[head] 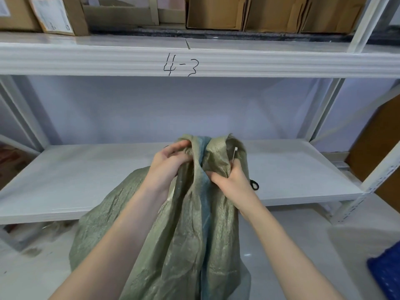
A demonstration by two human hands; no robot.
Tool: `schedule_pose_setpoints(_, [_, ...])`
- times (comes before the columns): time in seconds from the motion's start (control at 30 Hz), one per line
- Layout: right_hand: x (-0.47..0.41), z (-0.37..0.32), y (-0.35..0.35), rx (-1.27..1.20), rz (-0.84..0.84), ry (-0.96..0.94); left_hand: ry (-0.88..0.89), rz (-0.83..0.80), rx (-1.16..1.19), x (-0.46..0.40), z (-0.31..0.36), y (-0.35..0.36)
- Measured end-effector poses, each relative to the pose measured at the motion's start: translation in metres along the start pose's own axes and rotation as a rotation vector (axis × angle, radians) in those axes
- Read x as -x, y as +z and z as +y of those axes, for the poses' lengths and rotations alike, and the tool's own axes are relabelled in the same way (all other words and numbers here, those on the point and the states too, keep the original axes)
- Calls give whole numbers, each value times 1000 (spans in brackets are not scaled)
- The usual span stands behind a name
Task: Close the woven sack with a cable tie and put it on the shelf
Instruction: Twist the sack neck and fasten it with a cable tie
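A green woven sack [190, 234] with a blue stripe stands on the floor in front of the low white shelf [86, 180]. Its top is bunched upward. My left hand [166, 167] grips the gathered fabric on the left of the neck. On the right of the neck, my right hand [231, 182] clutches the fabric together with a thin white cable tie [235, 152], whose head sticks up above the fingers. A small black loop [254, 185] hangs beside my right wrist.
The upper shelf beam [194, 61] is marked "4-3", with cardboard boxes [216, 11] on top. Shelf uprights [368, 191] stand at the right. A blue object [387, 271] lies on the floor at the lower right. Brown board [376, 148] leans at the far right.
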State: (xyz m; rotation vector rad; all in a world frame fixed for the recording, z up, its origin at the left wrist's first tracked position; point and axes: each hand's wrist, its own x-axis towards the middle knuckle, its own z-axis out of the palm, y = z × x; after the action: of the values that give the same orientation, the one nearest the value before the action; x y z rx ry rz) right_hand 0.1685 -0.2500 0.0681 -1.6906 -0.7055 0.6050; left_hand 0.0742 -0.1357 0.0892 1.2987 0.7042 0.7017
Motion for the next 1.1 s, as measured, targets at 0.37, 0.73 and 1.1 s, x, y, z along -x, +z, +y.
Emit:
schedule_pose_setpoints(0.37, [7,-9,10,-51,-120,101,-65,-272,259,14,3,12])
schedule_pose_setpoints(0.73, [-2,1,16,-209,107,-75,330,33,-570,6,-20,13])
schedule_pose_setpoints(1.1, [-6,-4,27,-211,58,-107,119,-23,-587,6,-16,-6])
